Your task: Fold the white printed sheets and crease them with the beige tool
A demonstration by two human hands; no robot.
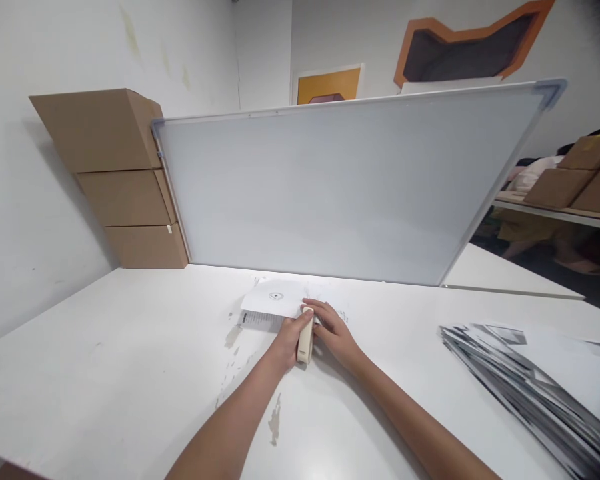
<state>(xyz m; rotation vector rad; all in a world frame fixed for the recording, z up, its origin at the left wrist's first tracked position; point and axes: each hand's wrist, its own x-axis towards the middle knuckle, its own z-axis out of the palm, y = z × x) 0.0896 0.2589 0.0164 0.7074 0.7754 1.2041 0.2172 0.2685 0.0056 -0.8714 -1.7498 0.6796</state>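
Note:
My left hand (291,341) is closed around a cream stapler (305,340), its thumb on the top arm. The stapler's far end meets the near right corner of a white paper sheet (273,303) with a small round emblem. My right hand (333,328) curls over that corner from the right, fingers on the paper beside the stapler head and thumb lower down. The sheet's near edge stands raised above printed paper (260,321). The stapler's jaws and the underside of the right fingers are hidden.
A large whiteboard (320,193) stands across the back of the white table (130,373). Stacked cardboard boxes (140,197) rise at the back left. A spread pile of printed sheets (530,387) lies at the right. Beyond are a shelf with boxes (560,188) and part of a person.

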